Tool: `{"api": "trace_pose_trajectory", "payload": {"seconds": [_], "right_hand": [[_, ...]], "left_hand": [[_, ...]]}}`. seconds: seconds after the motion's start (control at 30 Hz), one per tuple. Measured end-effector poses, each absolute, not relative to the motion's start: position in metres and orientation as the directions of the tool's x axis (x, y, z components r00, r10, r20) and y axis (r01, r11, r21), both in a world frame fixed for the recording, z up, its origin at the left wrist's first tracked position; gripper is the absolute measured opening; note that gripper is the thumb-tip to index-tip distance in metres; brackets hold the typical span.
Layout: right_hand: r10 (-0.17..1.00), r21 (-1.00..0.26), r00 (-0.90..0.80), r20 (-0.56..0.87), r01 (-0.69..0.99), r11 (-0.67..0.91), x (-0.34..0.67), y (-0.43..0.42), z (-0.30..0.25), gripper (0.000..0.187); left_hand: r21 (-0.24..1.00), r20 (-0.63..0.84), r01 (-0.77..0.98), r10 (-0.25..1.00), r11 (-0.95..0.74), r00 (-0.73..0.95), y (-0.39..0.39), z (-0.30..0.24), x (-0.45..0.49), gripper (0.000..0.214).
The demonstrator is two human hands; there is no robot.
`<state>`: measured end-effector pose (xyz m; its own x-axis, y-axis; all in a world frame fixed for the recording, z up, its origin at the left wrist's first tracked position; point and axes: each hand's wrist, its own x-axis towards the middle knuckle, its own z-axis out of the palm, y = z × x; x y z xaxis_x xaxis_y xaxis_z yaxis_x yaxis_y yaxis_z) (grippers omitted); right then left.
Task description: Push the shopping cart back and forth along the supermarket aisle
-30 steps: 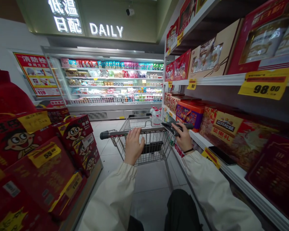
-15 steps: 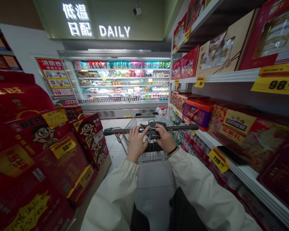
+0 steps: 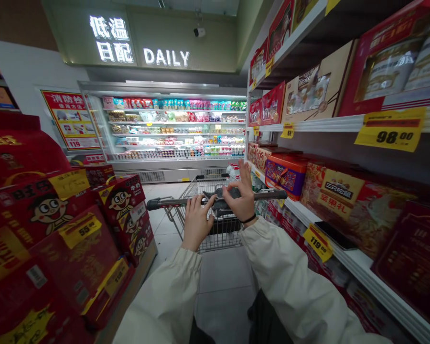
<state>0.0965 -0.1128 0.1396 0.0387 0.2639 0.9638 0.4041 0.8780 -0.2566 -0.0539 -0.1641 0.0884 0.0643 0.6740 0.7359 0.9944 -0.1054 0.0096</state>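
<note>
A shopping cart [image 3: 220, 239] stands ahead of me, its dark handle bar [image 3: 265, 195] running crosswise. My left hand [image 3: 197, 222] lies over the bar left of centre, fingers curled onto it, the thumb apart below. A dark grey piece [image 3: 220, 204] of unclear kind sits at the middle of the bar, between my hands. Beside it my right hand [image 3: 241, 198] is in a pinch: thumb and index finger meet in a ring, the other fingers point up. Whether anything is between those fingertips cannot be seen.
Red gift boxes [image 3: 53, 205] are stacked on the left. On the right, a shelf [image 3: 294, 125] carries boxed goods and yellow price tags; a dark phone-like slab [image 3: 335, 235] lies on its lower board. Beyond the cart is a lit refrigerated display [image 3: 179, 173], with pale floor tiles [image 3: 225, 277] underfoot.
My right hand has lifted from lying over the grey piece, its rear fingers raised and its thumb and index finger closed together. The left hand stays on the bar. The view has shifted slightly.
</note>
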Motion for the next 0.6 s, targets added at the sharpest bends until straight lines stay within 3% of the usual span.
{"api": "trace_pose_trajectory", "payload": {"seconds": [0.17, 0.6], "right_hand": [[0.271, -0.322, 0.176, 0.946, 0.444, 0.836, 0.086, -0.094, 0.149, 0.016], [0.261, -0.297, 0.143, 0.955, 0.424, 0.855, 0.094, -0.097, 0.144, 0.019]], "left_hand": [[0.004, 0.709, 0.996, 0.703, -0.084, 0.056, -0.167, 0.09, -0.052, 0.067], [-0.012, 0.703, 0.997, 0.709, -0.079, 0.064, -0.169, 0.089, -0.05, 0.073]]}}
